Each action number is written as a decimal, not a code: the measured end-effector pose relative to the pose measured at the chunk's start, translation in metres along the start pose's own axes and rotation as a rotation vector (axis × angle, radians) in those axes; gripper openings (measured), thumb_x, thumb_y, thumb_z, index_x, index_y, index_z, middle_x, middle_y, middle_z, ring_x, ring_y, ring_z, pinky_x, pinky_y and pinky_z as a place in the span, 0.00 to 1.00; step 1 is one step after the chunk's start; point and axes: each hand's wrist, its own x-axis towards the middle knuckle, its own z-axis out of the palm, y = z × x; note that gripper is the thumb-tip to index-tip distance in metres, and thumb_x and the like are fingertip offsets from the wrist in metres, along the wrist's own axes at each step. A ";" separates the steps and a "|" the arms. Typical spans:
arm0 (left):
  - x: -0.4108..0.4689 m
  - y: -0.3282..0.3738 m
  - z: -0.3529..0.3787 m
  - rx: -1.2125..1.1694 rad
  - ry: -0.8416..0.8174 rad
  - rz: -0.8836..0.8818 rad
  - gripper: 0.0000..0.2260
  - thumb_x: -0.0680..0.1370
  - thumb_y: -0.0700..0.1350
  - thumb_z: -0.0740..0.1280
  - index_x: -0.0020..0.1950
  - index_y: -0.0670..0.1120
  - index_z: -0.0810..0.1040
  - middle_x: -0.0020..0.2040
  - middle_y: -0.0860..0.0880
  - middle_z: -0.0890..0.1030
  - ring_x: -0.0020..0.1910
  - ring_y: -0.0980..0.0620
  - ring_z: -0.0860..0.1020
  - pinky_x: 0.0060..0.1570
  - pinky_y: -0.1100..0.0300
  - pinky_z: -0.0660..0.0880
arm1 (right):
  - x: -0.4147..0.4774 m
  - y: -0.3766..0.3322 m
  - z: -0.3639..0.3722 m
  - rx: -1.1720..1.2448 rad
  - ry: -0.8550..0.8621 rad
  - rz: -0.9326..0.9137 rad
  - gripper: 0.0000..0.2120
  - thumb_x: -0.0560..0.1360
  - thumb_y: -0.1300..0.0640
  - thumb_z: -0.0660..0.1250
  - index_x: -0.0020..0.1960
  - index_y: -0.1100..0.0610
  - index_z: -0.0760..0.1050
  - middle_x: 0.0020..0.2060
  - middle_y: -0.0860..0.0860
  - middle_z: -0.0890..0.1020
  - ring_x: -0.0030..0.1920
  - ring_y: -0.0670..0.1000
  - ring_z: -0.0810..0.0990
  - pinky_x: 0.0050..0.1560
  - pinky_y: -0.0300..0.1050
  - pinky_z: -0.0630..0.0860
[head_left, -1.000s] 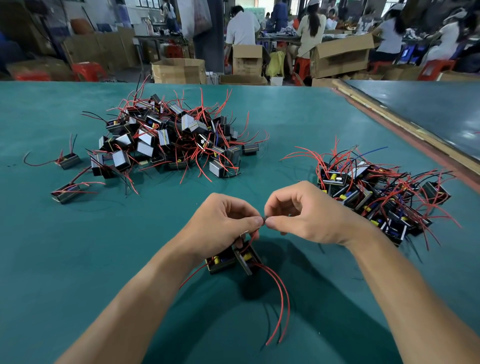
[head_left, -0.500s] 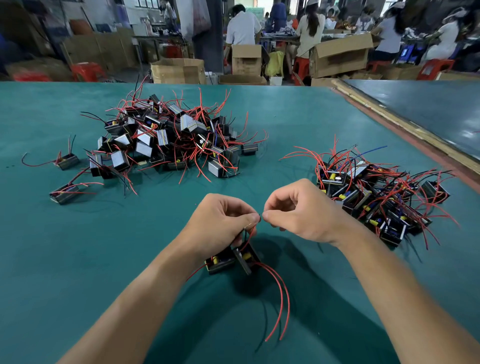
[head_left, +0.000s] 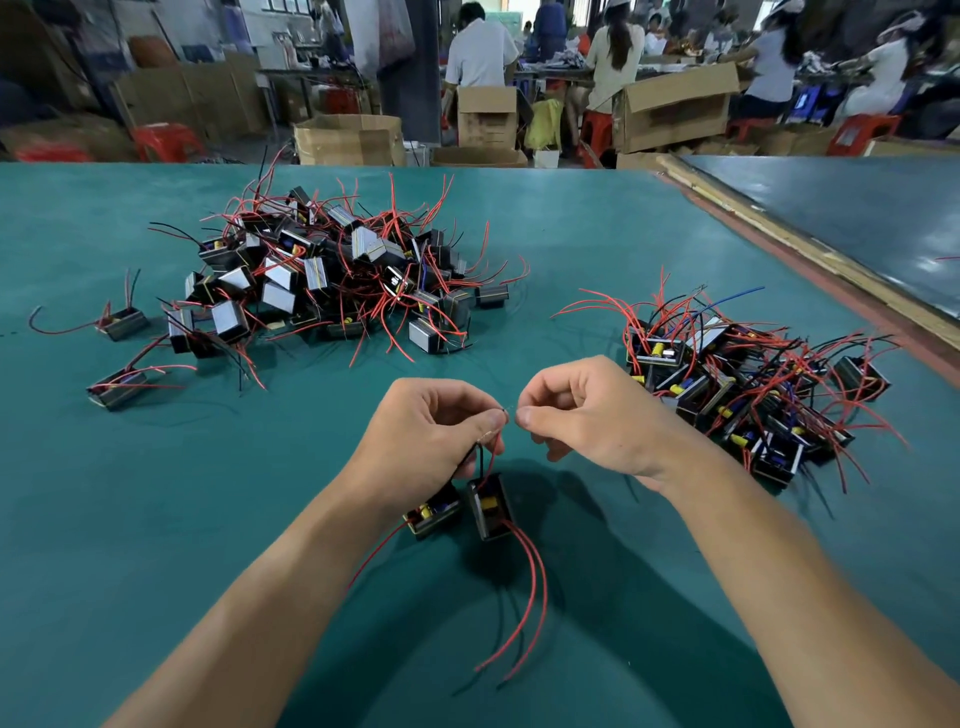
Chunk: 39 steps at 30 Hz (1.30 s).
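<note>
- The wire ends (head_left: 506, 411) between the two hands are thin and hard to make out. The left hand (head_left: 431, 431) hides the upper run of the black leads.
- Left hand: fingers (head_left: 485, 422) curled, with thumb and forefinger pinching the wire ends.
- Right hand (head_left: 587, 415): fingers curled, thumb and forefinger tips pressed together just beside the wire ends. Whether they hold a strand cannot be told.
- The two modules (head_left: 491, 506) sit directly below the left hand, near centre over the surface (head_left: 156, 519). Contact with the surface cannot be told.
- Appearance: small black open cases, side by side and tilted, with yellow and blue parts showing inside.
- Red leads (head_left: 537, 587) trail from them toward the near edge.
</note>
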 end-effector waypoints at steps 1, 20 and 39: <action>0.000 0.000 0.000 -0.003 -0.003 -0.006 0.09 0.77 0.36 0.69 0.37 0.44 0.82 0.30 0.49 0.82 0.23 0.55 0.71 0.26 0.67 0.70 | 0.000 0.000 0.000 0.014 0.006 -0.005 0.10 0.76 0.65 0.69 0.37 0.57 0.80 0.27 0.48 0.79 0.31 0.49 0.76 0.35 0.41 0.77; -0.002 0.003 -0.005 -0.068 -0.090 -0.027 0.06 0.78 0.37 0.68 0.41 0.42 0.82 0.32 0.48 0.81 0.25 0.55 0.72 0.28 0.64 0.70 | -0.002 -0.001 -0.004 0.120 -0.049 -0.137 0.06 0.75 0.66 0.69 0.40 0.59 0.80 0.30 0.51 0.79 0.33 0.50 0.76 0.34 0.41 0.76; -0.001 0.004 0.000 -0.127 -0.014 -0.129 0.06 0.78 0.37 0.68 0.43 0.37 0.82 0.32 0.46 0.81 0.23 0.55 0.70 0.25 0.66 0.70 | -0.002 0.000 0.001 -0.194 0.064 -0.224 0.08 0.73 0.65 0.71 0.35 0.57 0.79 0.26 0.47 0.76 0.27 0.44 0.70 0.31 0.37 0.67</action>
